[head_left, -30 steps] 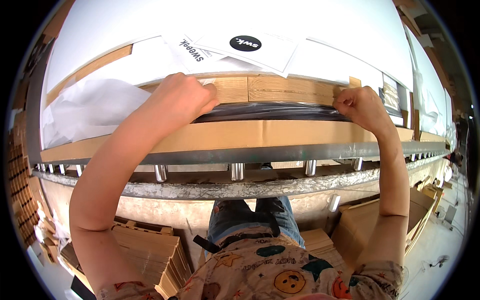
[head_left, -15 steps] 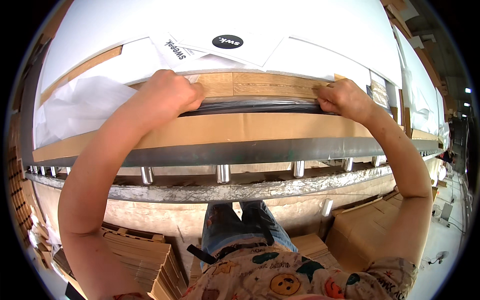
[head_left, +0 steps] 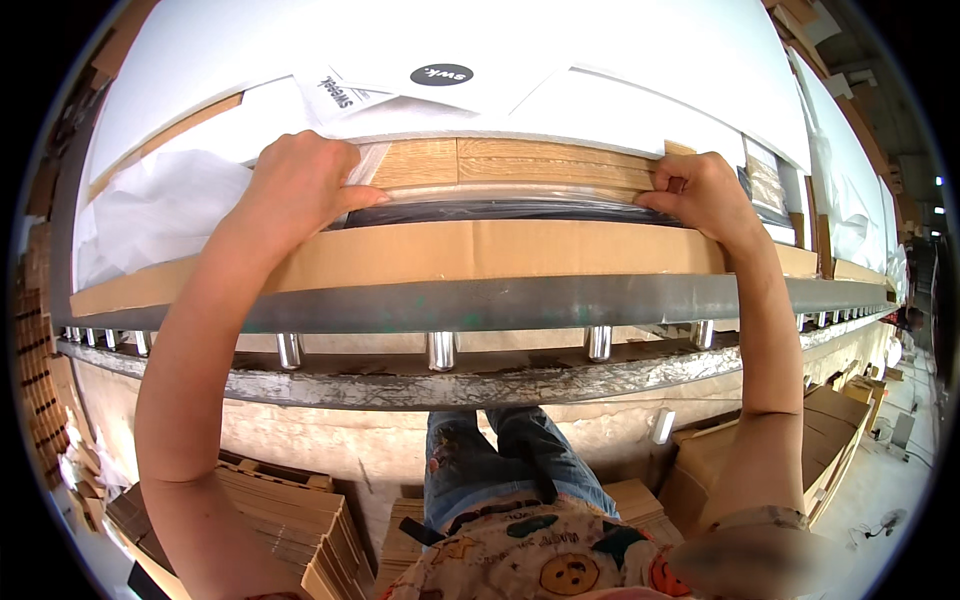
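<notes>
A long, narrow open cardboard box (head_left: 470,252) lies across in front of me. Inside it, along the near side, sit wood-grain boards (head_left: 540,163) with a seam between two of them and clear film at their edge. My left hand (head_left: 305,185) is closed on the left part of these boards, its thumb along their near edge. At the right end my right hand (head_left: 705,195) pinches them between thumb and bent fingers. Dark plastic-wrapped pieces (head_left: 500,211) show between the boards and the box wall. Behind the boards lie white panels (head_left: 650,110) and printed leaflets (head_left: 450,80).
White foam wrap (head_left: 160,215) fills the box's left end. A bagged pack (head_left: 765,185) sits near its right end. Below runs a roller conveyor with metal rollers (head_left: 441,350) and a worn rail (head_left: 480,385). Flat cardboard stacks (head_left: 285,520) stand on the floor beside my legs.
Both hands stay at the boards. My left hand has shifted slightly left with its thumb stretched out, and my right forearm has swung inward. The fingers of my right hand are less tightly curled.
</notes>
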{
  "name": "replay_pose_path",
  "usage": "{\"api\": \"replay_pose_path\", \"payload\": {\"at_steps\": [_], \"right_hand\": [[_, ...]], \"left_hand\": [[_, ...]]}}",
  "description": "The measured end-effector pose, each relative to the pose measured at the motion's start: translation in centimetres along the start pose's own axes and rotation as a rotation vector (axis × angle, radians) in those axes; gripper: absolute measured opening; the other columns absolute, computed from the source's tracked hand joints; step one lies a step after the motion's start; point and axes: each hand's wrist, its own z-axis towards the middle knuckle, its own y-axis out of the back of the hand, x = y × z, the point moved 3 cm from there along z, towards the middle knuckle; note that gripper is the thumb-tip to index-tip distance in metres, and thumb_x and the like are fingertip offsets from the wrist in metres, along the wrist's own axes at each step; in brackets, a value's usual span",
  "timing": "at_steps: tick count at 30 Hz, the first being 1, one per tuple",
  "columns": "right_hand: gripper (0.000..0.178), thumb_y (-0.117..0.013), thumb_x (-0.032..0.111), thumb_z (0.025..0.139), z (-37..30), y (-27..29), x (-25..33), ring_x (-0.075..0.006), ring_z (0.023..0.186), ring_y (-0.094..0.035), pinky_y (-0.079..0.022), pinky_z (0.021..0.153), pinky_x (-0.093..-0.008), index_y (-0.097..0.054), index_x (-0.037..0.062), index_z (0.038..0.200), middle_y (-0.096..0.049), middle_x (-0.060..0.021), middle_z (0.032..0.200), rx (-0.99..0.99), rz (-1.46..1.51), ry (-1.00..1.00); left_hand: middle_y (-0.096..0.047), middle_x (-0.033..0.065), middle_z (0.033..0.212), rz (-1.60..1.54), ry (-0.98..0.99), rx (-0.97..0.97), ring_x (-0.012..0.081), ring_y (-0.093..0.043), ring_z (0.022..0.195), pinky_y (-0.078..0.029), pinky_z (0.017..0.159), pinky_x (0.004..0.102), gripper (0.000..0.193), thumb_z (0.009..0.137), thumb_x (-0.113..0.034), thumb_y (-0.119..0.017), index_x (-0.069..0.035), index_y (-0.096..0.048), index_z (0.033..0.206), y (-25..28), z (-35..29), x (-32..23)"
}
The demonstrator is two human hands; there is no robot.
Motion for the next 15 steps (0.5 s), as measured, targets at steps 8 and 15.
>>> {"api": "replay_pose_path", "payload": {"at_steps": [8, 15], "right_hand": [[0.038, -0.087, 0.022, 0.059, -0.3, 0.2, 0.3, -0.0178, 0.046, -0.049, -0.041, 0.047, -0.0317, -0.053, 0.0051, 0.06, -0.052, -0.0057, 0.052, -0.095, -0.06, -0.017], [0.046, -0.088, 0.022, 0.054, -0.1, 0.2, 0.8, -0.0174, 0.057, -0.051, -0.045, 0.051, -0.0309, -0.053, 0.0067, 0.078, -0.053, -0.0031, 0.068, -0.23, -0.204, 0.183]], "left_hand": [[-0.059, 0.0135, 0.059, -0.014, 0.002, -0.032, 0.0306, -0.061, 0.059, -0.047, 0.058, 0.0408, 0.051, 0.074, -0.052, -0.07, -0.003, -0.061, 0.065, -0.7, -0.1, 0.6], [-0.06, 0.0105, 0.06, 0.125, -0.108, -0.167, 0.0285, -0.061, 0.06, -0.046, 0.056, 0.0388, 0.046, 0.078, -0.051, -0.066, -0.006, -0.061, 0.067, -1.2, -0.9, 0.8]]}}
